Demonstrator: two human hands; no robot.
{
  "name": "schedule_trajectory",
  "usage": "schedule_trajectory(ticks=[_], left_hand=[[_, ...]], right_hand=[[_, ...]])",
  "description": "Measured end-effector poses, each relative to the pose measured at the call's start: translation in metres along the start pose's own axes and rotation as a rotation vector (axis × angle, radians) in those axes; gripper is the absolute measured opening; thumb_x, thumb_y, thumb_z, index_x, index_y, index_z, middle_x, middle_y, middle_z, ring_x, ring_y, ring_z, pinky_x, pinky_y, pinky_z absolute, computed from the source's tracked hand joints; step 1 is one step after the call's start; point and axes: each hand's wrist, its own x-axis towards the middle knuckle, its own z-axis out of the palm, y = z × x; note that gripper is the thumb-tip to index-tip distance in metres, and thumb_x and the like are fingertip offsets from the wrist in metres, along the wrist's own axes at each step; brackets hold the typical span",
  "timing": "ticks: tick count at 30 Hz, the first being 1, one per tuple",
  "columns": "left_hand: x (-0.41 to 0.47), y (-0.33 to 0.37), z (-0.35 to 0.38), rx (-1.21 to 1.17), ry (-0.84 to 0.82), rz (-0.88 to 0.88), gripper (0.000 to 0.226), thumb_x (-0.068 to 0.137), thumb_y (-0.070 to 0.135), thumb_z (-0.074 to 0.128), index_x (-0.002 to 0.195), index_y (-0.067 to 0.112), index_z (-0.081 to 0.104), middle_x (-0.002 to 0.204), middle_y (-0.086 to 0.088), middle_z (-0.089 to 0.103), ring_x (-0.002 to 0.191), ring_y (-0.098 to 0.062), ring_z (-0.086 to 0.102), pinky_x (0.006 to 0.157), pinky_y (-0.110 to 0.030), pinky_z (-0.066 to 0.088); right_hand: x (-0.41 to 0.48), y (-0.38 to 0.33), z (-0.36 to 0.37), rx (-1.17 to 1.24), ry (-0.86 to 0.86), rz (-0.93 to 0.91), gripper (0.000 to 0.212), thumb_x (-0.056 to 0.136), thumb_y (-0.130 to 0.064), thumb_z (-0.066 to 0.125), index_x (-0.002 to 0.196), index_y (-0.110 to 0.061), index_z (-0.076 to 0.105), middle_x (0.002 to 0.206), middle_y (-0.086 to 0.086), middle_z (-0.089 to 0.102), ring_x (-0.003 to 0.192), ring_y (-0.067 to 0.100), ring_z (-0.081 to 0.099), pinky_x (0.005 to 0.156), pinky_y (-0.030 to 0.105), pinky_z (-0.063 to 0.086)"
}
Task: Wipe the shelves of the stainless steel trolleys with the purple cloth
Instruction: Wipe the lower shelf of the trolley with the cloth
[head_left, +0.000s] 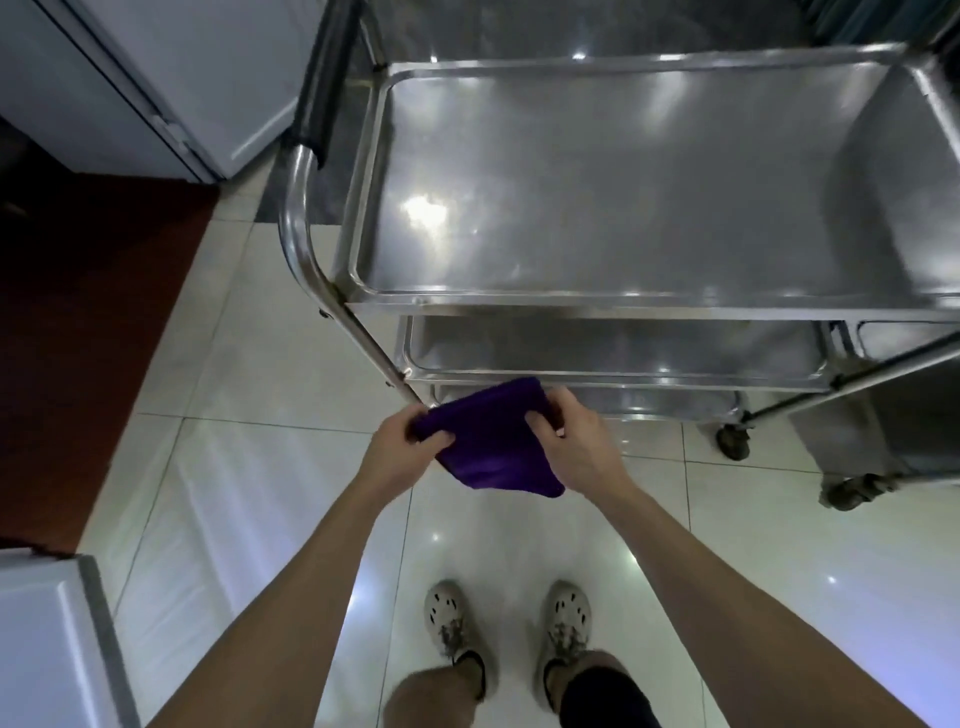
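I hold a folded purple cloth (491, 447) in front of me, above the floor. My left hand (402, 441) grips its left edge and my right hand (571, 441) grips its right edge. Just beyond the cloth stands a stainless steel trolley (623, 304) with three shelves. Its wide top shelf (623, 182) is bare and shiny. The middle shelf (613, 351) and the lowest shelf (649, 402) show only as front strips under it. The cloth touches no shelf.
A second steel trolley (883, 415) stands at the right, its castors (852, 491) on the white tiled floor. A white cabinet (156, 93) is at the upper left, another white unit (47, 649) at the lower left, and a dark red mat (88, 322) lies between them.
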Motion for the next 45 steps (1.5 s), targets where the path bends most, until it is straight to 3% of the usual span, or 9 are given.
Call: schedule_trajectory(ticks=[8, 14, 19, 23, 27, 31, 34, 38, 45], left_hand=[[0.116, -0.067, 0.061, -0.074, 0.288, 0.248, 0.049, 0.1, 0.022, 0.076, 0.127, 0.037, 0.038, 0.095, 0.004, 0.075, 0.081, -0.007, 0.073, 0.064, -0.019, 0.054], [0.226, -0.049, 0.067, 0.108, 0.429, 0.445, 0.015, 0.107, 0.031, 0.067, 0.12, 0.026, 0.068, 0.114, 0.005, 0.075, 0.106, -0.019, 0.07, 0.097, -0.042, 0.056], [0.259, -0.09, 0.071, 0.305, 0.481, 0.676, 0.036, 0.109, 0.021, 0.06, 0.144, 0.015, 0.064, 0.133, -0.008, 0.068, 0.108, -0.021, 0.069, 0.096, -0.032, 0.054], [0.25, -0.183, 0.076, 0.24, 0.826, 0.899, 0.012, 0.105, 0.026, 0.069, 0.112, 0.023, 0.06, 0.098, 0.011, 0.056, 0.076, -0.001, 0.057, 0.069, -0.015, 0.049], [0.266, -0.22, 0.061, -0.096, 1.114, 0.758, 0.049, 0.089, 0.043, 0.086, 0.109, 0.026, 0.045, 0.098, 0.011, 0.047, 0.083, -0.008, 0.052, 0.072, -0.022, 0.045], [0.28, -0.185, 0.028, -0.208, 1.04, 0.69, 0.066, 0.081, 0.058, 0.088, 0.124, 0.032, 0.046, 0.115, 0.006, 0.056, 0.097, -0.013, 0.061, 0.084, -0.028, 0.055], [0.293, -0.161, 0.014, -0.412, 0.915, 0.629, 0.052, 0.089, 0.062, 0.078, 0.103, 0.017, 0.055, 0.079, 0.006, 0.068, 0.069, -0.013, 0.068, 0.074, -0.046, 0.061], [0.317, -0.151, 0.007, -0.535, 0.876, 0.592, 0.065, 0.094, 0.056, 0.07, 0.075, 0.001, 0.041, 0.07, -0.034, 0.052, 0.063, -0.05, 0.059, 0.059, -0.061, 0.054], [0.337, -0.144, 0.001, -0.508, 0.846, 0.658, 0.065, 0.098, 0.047, 0.07, 0.071, -0.004, 0.04, 0.067, -0.033, 0.047, 0.056, -0.028, 0.048, 0.056, -0.054, 0.051]], right_hand=[[0.087, 0.093, 0.076, 0.155, 0.181, 0.094, 0.037, 0.103, -0.036, 0.069, 0.132, -0.027, 0.048, 0.102, -0.014, 0.072, 0.091, 0.01, 0.072, 0.068, 0.024, 0.056], [0.17, 0.111, 0.087, 0.067, 0.447, -0.211, 0.04, 0.098, -0.015, 0.07, 0.122, -0.031, 0.042, 0.108, -0.01, 0.061, 0.088, -0.001, 0.06, 0.071, 0.011, 0.048], [0.235, 0.137, 0.109, -0.635, 0.191, -0.084, 0.05, 0.111, -0.053, 0.048, 0.146, -0.019, 0.055, 0.172, 0.025, 0.022, 0.159, 0.044, 0.02, 0.127, 0.055, 0.025], [0.242, 0.153, 0.146, -0.715, 0.241, -0.323, 0.079, 0.101, -0.082, 0.028, 0.168, -0.039, 0.031, 0.18, 0.015, 0.005, 0.166, 0.038, 0.003, 0.131, 0.063, 0.002], [0.257, 0.155, 0.168, -0.823, 0.186, -0.285, 0.091, 0.092, -0.094, 0.009, 0.17, -0.048, 0.014, 0.18, 0.015, 0.008, 0.164, 0.043, 0.005, 0.129, 0.068, -0.001], [0.269, 0.143, 0.158, -0.824, 0.252, -0.303, 0.097, 0.088, -0.098, 0.013, 0.168, -0.045, 0.025, 0.171, 0.019, 0.028, 0.159, 0.041, 0.023, 0.128, 0.069, 0.009], [0.274, 0.141, 0.161, -0.84, 0.139, -0.252, 0.095, 0.089, -0.096, 0.01, 0.17, -0.048, 0.006, 0.181, 0.013, -0.003, 0.165, 0.04, -0.005, 0.129, 0.068, -0.004], [0.292, 0.135, 0.175, -0.87, 0.111, -0.191, 0.087, 0.093, -0.092, 0.009, 0.169, -0.052, -0.004, 0.179, 0.012, -0.016, 0.164, 0.044, -0.015, 0.126, 0.071, -0.012], [0.351, 0.081, 0.247, -0.86, 0.102, -0.243, 0.086, 0.093, -0.09, 0.012, 0.169, -0.052, 0.002, 0.179, 0.014, -0.016, 0.161, 0.048, -0.019, 0.116, 0.078, -0.022]])
